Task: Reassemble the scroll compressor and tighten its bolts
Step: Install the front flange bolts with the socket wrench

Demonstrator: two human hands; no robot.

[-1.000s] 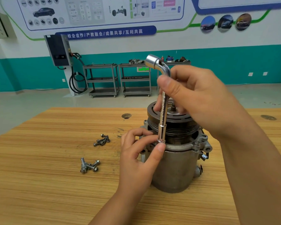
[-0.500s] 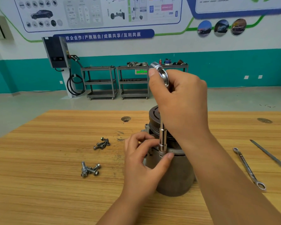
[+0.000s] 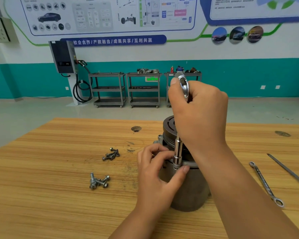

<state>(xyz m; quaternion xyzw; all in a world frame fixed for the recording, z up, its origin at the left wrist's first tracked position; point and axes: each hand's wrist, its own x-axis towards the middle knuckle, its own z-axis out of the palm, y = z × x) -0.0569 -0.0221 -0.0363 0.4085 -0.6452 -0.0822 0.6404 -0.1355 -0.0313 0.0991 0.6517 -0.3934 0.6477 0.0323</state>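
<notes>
The grey scroll compressor [image 3: 190, 190] stands upright on the wooden table [image 3: 59, 195], its dark pulley on top. A chrome L-shaped socket wrench [image 3: 177, 152] stands vertically with its lower socket on the compressor's flange. My right hand [image 3: 198, 114] grips the wrench's bent upper end. My left hand [image 3: 155, 176] pinches the lower socket between thumb and fingers at the flange. The bolt under the socket is hidden. Two small piles of loose bolts [image 3: 111, 154] [image 3: 99, 181] lie on the table to the left.
A combination spanner [image 3: 266, 184] and a thin metal rod [image 3: 286, 169] lie on the table at the right. A round hole [image 3: 136, 128] sits in the tabletop behind. Grey trolleys [image 3: 143, 89] and a wall charger [image 3: 63, 56] stand far back.
My right hand has turned the wrench's bent top from pointing left to pointing toward me. The view shifted, bringing the spanner and rod into sight. My left hand stays at the socket.
</notes>
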